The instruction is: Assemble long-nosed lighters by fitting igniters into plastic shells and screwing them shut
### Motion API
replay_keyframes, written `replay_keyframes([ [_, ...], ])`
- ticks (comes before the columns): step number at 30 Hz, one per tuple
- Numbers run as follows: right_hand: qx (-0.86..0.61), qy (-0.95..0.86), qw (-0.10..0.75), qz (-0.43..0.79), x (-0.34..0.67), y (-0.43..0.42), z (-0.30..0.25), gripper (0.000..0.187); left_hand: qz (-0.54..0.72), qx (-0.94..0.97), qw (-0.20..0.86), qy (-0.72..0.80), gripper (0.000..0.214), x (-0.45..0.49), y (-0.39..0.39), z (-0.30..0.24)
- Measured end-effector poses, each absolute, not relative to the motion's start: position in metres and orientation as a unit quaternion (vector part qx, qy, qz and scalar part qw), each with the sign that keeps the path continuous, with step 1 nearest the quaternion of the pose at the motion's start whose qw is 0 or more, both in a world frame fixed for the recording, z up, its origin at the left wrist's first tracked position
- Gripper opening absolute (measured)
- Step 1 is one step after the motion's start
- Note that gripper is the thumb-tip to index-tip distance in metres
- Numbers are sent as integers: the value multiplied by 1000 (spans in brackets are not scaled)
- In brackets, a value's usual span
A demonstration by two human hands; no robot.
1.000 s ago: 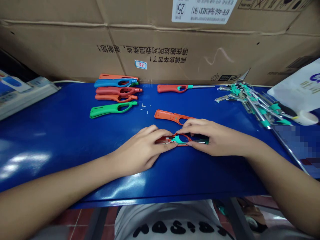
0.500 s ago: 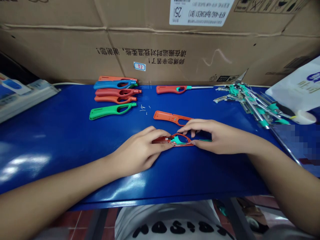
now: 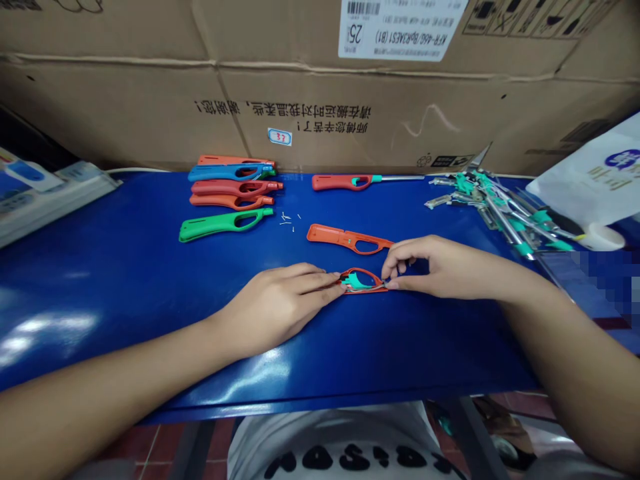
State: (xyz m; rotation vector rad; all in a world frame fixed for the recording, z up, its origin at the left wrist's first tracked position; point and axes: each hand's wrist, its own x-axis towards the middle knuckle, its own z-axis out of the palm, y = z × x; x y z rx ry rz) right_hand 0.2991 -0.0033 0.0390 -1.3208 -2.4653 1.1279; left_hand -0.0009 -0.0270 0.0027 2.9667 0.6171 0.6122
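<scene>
An open orange-red lighter casing half (image 3: 376,272) lies on the blue table, with a teal trigger (image 3: 359,281) and inner parts in it. My left hand (image 3: 280,303) is closed over its handle end, hiding most of it. At the narrow end, my right hand (image 3: 430,267) pinches with thumb and fingertips at a thin grey strand (image 3: 373,289) that runs along the casing's near edge. What else those fingertips cover is hidden. Just beyond both hands lies a matching orange casing half (image 3: 327,233), hollow side up.
Several coloured lighter casings (image 3: 225,223) are lined up at the back left, beside tiny white pins (image 3: 286,219). A red lighter (image 3: 345,182) with a metal tube lies at the back. Several metal tubes with teal parts (image 3: 493,193) are heaped right. A cardboard box (image 3: 310,87) stands behind.
My right hand has shifted slightly right and its fingers have drawn into a pinch at the casing's narrow end. My left fingers now lie flatter over the handle.
</scene>
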Motion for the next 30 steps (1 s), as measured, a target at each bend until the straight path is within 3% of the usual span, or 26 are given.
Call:
replay_keyframes([
  [8, -483, -797, 32, 361, 291, -8, 36, 11, 207, 956, 60, 200, 35, -3, -24, 3],
  [16, -411, -854, 89, 308, 296, -5, 38, 15, 228, 933, 140, 242, 30, -1, -16, 6],
  [30, -424, -870, 37, 247, 324, 1, 48, 17, 224, 927, 155, 257, 30, -8, -9, 6],
])
